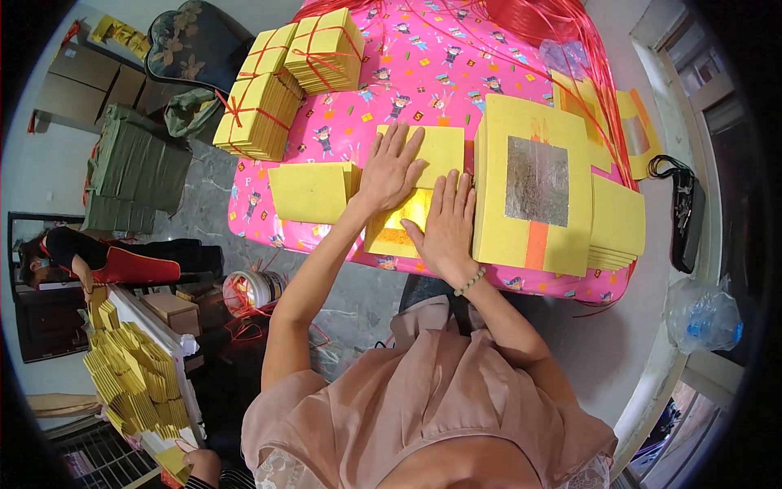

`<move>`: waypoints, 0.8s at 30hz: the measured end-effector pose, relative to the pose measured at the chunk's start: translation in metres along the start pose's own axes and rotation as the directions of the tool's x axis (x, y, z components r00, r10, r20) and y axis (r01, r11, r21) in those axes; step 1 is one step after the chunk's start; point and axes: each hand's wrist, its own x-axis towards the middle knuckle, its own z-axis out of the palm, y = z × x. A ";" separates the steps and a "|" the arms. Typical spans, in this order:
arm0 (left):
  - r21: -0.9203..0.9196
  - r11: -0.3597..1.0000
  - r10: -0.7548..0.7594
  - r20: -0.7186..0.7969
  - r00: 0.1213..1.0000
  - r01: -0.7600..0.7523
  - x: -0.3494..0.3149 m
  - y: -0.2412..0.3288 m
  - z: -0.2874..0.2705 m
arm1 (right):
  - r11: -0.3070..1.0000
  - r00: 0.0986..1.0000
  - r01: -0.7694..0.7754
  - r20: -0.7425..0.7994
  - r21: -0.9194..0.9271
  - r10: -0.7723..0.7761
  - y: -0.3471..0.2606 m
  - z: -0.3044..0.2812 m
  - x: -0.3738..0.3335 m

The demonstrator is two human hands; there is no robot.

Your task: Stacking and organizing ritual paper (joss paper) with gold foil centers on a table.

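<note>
Both my hands lie flat on a yellow paper sheet [444, 151] at the near side of the table. A shiny gold foil patch [410, 213] shows on its lower part, between my hands. My left hand [393, 171] rests on the upper left, fingers stretched out. My right hand [446, 226], with a beaded bracelet on the wrist, is spread lower down along the right side. Left of them sits a small pile of folded yellow paper [309, 192]. To the right stands a thick stack of yellow sheets [497, 163], its top one bearing a silver foil square [538, 179] and an orange stripe.
Bundles of yellow paper [257, 114] tied with red string stand at the far left of the pink patterned tablecloth [346, 134]. Another yellow stack [617, 216] and red strands [607, 98] lie at right. A person [114, 257] works beside a second table at left.
</note>
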 end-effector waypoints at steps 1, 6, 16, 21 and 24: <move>-0.002 1.000 -0.001 0.002 1.000 0.001 0.001 0.000 0.001 | 1.000 1.000 -0.009 0.018 -0.021 0.009 -0.001 -0.001 0.000; 0.049 0.999 -0.013 0.017 1.000 0.012 0.000 0.003 0.002 | 0.999 0.999 -0.009 0.036 -0.031 0.010 -0.002 -0.003 0.001; -0.100 0.992 0.051 -0.278 0.959 -0.081 -0.006 0.018 -0.023 | 1.000 1.000 0.000 -0.009 -0.001 0.000 0.001 -0.001 0.000; -0.538 0.807 -0.370 -0.141 0.918 0.243 -0.055 0.061 -0.029 | 0.995 0.996 -0.041 0.070 -0.086 0.047 -0.003 -0.007 0.002; -0.930 0.218 -0.599 0.113 0.793 0.297 -0.074 0.069 -0.017 | 0.999 0.999 -0.034 0.020 -0.029 0.034 -0.003 -0.001 0.001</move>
